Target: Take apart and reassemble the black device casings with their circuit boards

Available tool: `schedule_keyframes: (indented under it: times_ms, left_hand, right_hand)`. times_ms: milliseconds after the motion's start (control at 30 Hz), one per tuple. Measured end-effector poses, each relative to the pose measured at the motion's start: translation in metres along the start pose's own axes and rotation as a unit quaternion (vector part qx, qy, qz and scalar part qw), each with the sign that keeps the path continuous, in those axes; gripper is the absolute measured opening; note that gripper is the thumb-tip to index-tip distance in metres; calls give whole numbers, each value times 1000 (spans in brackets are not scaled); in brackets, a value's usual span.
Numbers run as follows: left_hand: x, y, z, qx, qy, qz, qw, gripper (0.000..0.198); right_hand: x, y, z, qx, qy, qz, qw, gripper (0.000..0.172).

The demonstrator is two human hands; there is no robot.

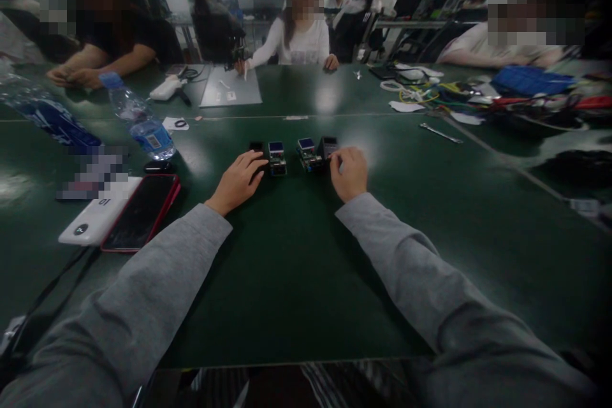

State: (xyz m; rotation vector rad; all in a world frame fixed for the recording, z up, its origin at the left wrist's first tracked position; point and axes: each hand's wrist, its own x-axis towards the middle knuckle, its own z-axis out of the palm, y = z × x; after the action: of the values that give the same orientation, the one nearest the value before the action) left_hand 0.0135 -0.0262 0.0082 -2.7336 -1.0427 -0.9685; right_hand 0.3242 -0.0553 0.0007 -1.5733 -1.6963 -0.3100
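Observation:
Two small circuit modules with blue tops stand side by side on the green table [296, 268]. My left hand [239, 182] rests flat, fingers stretched toward the left module [276, 158], its fingertips by a small black piece [256, 146]. My right hand [349, 172] is curled, its fingers pressed against a black block [328, 146] beside the right module [308, 153]. Both arms wear grey sleeves.
A red-cased phone [141, 211] and a white power bank [95, 220] lie at the left, with a water bottle [138, 120] behind them. Several people sit across the table. Cables, a blue tray [530, 81] and a metal tool [440, 132] clutter the far right.

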Motion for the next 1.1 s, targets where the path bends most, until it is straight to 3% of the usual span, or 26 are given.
schedule_keyframes:
  times_ms: [267, 467, 600, 800, 900, 1100]
  left_hand:
    - [2, 4, -5, 24, 12, -47, 998, 28]
    - [-3, -26, -13, 67, 54, -152, 985, 33]
    - [-11, -44, -9, 107, 8, -215, 971, 39]
    - [-13, -48, -3, 106, -103, -209, 967, 37]
    - [-12, -50, -2, 99, -111, -209, 967, 37]
    - [-12, -51, -4, 103, -108, -205, 967, 38]
  right_hand:
    - [0, -1, -1, 5, 11, 5, 1000, 21]
    - [0, -2, -3, 8, 19, -5, 1000, 28]
    - [-2, 0, 2, 5, -17, 10, 1000, 33]
    - [-2, 5, 6, 14, -57, 27, 998, 40]
    - [-1, 6, 5, 23, -56, 27, 998, 40]
    - [0, 7, 6, 48, -28, 28, 998, 24]
